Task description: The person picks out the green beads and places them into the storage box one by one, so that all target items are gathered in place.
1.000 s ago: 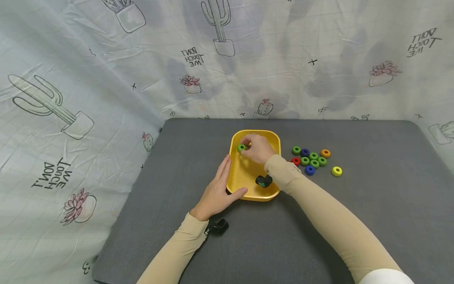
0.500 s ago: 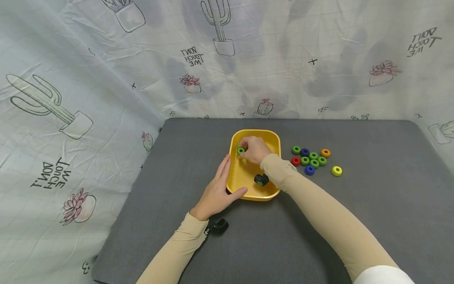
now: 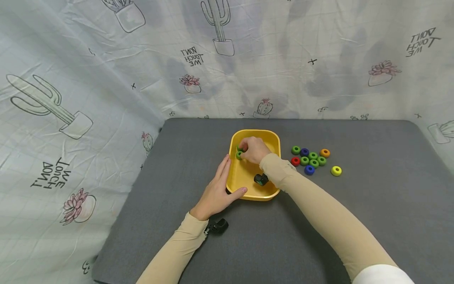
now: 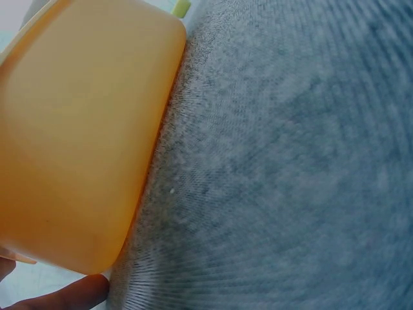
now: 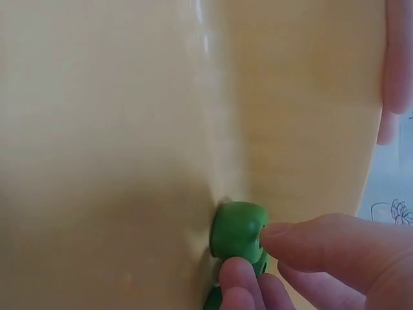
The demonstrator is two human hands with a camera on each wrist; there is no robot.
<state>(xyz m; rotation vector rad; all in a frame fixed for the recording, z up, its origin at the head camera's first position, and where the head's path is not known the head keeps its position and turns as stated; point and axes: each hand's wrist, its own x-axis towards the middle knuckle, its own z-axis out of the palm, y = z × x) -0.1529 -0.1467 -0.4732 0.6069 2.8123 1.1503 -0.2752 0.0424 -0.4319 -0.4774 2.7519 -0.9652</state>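
Pinching a glossy green ring-shaped bead in the right hand, inside a yellow rectangular plastic tray near the left wall. Probably light, stiff and slightly slippery (smooth, rounded sides), so best taken across the outer curve. Resting the left hand straight-fingered against the tray.

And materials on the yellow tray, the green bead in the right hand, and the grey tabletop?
Yellow tray: likely moulded plastic; smooth, seamless walls, soft gloss streak inside.
Green bead: painted wood or plastic, can't tell; smooth, rounded, even colour, faint sheen.
Grey tabletop: looks like fabric or a textile-like covering; matte, fine woven-looking grain up close.
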